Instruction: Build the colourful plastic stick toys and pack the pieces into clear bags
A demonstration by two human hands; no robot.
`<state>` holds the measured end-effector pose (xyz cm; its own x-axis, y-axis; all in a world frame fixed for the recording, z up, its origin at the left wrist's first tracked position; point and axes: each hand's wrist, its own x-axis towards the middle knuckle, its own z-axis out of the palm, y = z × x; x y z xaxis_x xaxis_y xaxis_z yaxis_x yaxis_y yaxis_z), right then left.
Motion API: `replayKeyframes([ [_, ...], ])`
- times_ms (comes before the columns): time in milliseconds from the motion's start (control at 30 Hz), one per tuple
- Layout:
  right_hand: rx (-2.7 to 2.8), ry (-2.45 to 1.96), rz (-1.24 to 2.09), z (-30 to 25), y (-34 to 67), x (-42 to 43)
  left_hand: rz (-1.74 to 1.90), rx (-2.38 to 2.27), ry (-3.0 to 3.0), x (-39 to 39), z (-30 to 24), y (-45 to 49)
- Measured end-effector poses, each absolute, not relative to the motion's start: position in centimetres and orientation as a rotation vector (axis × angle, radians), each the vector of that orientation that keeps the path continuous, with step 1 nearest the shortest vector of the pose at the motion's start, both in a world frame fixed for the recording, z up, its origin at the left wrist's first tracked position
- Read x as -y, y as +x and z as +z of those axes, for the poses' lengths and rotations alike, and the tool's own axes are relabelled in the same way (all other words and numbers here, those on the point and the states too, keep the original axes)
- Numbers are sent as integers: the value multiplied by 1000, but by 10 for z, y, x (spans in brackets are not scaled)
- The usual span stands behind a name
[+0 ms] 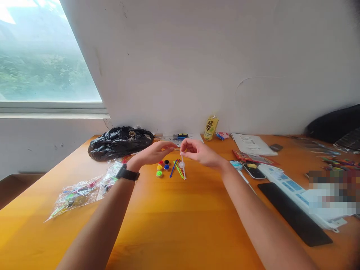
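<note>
We see two bare hands meeting above the far middle of a wooden desk (180,217) with an orange-brown surface. The left hand (154,153), with a black band (128,173) about its wrist, extends its fingers (168,144) towards the right, thumb close beneath the index; we cannot tell whether they pinch anything. The right hand (204,153) is curled, its thumb and index drawn together at the upper end of a slim white stick (184,173) bearing a round translucent disc (182,165); we cannot tell whether the stick is gripped or merely lies behind the fingertips. The two hands are close, their fingertips nearly meeting.

Just left of the white stick we note a slim lime-green stick (178,170) and, beyond it, a slim blue stick (172,169). Farther left, below the left hand, we find a cluster of small round pieces: red (161,162), black (166,162), yellow (159,168), blue (166,167) and, nearest us, bright green (159,174).

To the left lies a clear plastic bag of coloured parts (84,193), with a crumpled black plastic bag (120,144) behind it. Near the wall (180,67) stands a yellow drink container with dark characters (210,128).
</note>
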<state>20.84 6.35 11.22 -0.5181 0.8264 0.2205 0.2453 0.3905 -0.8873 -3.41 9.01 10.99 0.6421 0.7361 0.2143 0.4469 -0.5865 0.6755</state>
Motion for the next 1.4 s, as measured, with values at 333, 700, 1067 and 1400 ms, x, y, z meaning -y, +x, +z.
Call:
replayKeyframes([
  [333, 1536, -963, 1112, 101, 204, -73, 675, -810, 1822, -65, 128, -12],
  [700, 1759, -886, 1162, 84, 194, -76, 789, -895, 1925, -74, 120, -16],
  [1067, 1695, -829, 1113, 79, 185, -76, 820, -914, 1822, -73, 125, -17],
  [1400, 1592, -873, 1263, 66, 179, -79, 733, -908, 1885, -73, 125, -21],
])
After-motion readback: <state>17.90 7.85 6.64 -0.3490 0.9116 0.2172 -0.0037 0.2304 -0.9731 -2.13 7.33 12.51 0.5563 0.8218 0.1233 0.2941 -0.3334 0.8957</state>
